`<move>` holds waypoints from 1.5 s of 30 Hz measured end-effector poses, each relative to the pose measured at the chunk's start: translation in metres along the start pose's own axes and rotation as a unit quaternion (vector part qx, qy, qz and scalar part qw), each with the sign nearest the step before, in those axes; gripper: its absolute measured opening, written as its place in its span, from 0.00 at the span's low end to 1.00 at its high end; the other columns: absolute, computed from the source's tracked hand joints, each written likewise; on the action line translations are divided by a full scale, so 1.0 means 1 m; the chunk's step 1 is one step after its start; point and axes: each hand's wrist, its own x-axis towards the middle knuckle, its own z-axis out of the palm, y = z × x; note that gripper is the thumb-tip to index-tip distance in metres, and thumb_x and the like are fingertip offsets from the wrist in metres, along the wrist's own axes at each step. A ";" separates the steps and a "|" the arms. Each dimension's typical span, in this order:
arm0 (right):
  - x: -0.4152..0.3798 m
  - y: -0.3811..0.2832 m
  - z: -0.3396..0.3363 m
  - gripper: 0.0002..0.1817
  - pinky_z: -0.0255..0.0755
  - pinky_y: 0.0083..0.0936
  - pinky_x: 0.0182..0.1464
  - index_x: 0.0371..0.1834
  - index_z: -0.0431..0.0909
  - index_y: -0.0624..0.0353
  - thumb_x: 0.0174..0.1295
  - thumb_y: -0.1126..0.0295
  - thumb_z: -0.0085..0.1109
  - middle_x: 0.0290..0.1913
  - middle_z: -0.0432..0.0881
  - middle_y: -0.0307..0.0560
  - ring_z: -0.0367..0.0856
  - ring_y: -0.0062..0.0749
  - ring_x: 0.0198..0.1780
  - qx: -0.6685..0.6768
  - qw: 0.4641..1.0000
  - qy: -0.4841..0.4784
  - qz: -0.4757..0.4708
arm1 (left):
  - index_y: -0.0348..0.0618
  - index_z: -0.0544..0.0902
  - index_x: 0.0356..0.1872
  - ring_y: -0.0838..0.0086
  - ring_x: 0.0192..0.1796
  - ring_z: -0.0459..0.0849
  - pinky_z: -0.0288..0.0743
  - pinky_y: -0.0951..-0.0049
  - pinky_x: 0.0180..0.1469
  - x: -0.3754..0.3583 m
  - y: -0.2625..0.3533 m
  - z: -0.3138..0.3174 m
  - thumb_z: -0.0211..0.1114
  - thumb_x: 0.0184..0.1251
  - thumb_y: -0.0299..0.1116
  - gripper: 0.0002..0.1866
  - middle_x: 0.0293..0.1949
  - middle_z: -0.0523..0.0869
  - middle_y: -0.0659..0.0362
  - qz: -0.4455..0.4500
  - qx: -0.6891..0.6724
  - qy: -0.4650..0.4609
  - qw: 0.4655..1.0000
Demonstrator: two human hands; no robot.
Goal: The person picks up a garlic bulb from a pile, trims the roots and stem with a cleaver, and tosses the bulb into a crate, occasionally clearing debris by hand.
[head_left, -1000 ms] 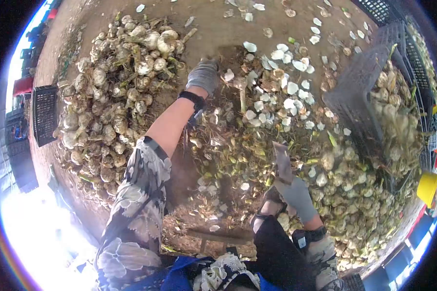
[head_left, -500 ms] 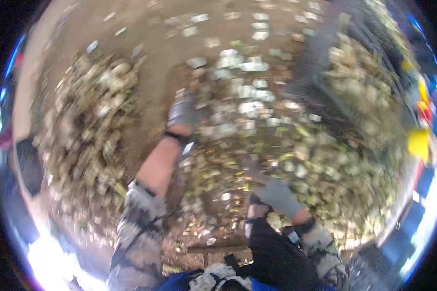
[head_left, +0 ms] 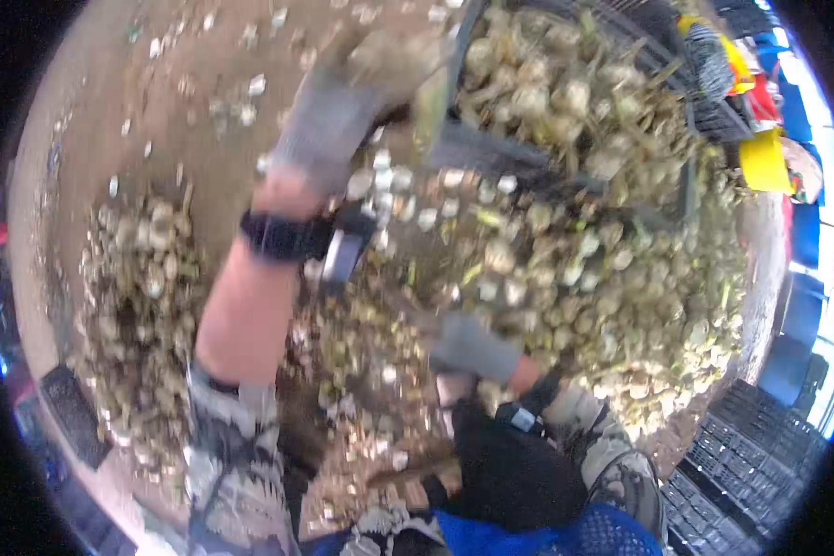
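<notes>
Garlic bulbs lie in heaps all around my hands. My left hand [head_left: 329,125], in a grey glove, reaches forward beside the near left corner of a dark plastic crate [head_left: 500,148] full of garlic with stalks [head_left: 565,83]. Motion smears its fingers, and a pale brownish blur overlaps them. Nearer my body, my right hand [head_left: 477,347], also gloved, is closed low over the garlic pile [head_left: 621,296]. A thin dark shape sticks out leftward from its fingers; I cannot tell what it is.
Another garlic heap [head_left: 144,278] lies on the dirt floor at left. Pale scraps [head_left: 389,185] are scattered ahead. Stacked black crates [head_left: 741,445] stand at lower right, a dark crate [head_left: 74,417] at lower left. Something yellow [head_left: 766,162] shows beyond the filled crate.
My left hand has moved forward from above the scattered scraps to beside the crate. My right hand has shifted slightly left and up in view. The view has turned, showing more of the filled crate.
</notes>
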 end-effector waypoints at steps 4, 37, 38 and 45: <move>-0.010 -0.001 -0.019 0.24 0.73 0.34 0.45 0.48 0.76 0.61 0.58 0.53 0.53 0.38 0.80 0.58 0.81 0.47 0.40 0.322 0.909 0.090 0.247 | 0.45 0.71 0.57 0.76 0.57 0.74 0.69 0.74 0.59 0.032 -0.026 -0.027 0.59 0.51 0.17 0.27 0.57 0.74 0.57 0.232 0.546 -0.052 0.803; -0.062 0.005 -0.051 0.19 0.72 0.26 0.40 0.39 0.78 0.70 0.52 0.64 0.65 0.36 0.83 0.52 0.81 0.33 0.36 0.363 0.796 0.179 0.450 | 0.63 0.68 0.61 0.57 0.69 0.55 0.35 0.41 0.68 -0.344 -0.128 0.027 0.59 0.54 0.56 0.31 0.66 0.64 0.60 -0.121 0.456 -0.335 0.816; -0.064 0.005 -0.047 0.19 0.72 0.25 0.40 0.39 0.78 0.70 0.52 0.64 0.65 0.36 0.83 0.52 0.81 0.33 0.36 0.380 0.790 0.179 0.447 | 0.63 0.66 0.62 0.58 0.70 0.55 0.34 0.43 0.69 -0.341 -0.132 0.007 0.59 0.54 0.56 0.32 0.66 0.63 0.59 -0.155 0.357 -0.290 0.875; -0.057 -0.014 -0.060 0.15 0.72 0.23 0.39 0.37 0.80 0.68 0.53 0.65 0.63 0.33 0.84 0.47 0.80 0.28 0.34 0.367 0.793 0.152 0.461 | 0.53 0.69 0.61 0.54 0.69 0.55 0.50 0.52 0.68 -0.160 -0.167 -0.111 0.56 0.58 0.53 0.30 0.66 0.62 0.50 -0.002 0.687 0.010 0.727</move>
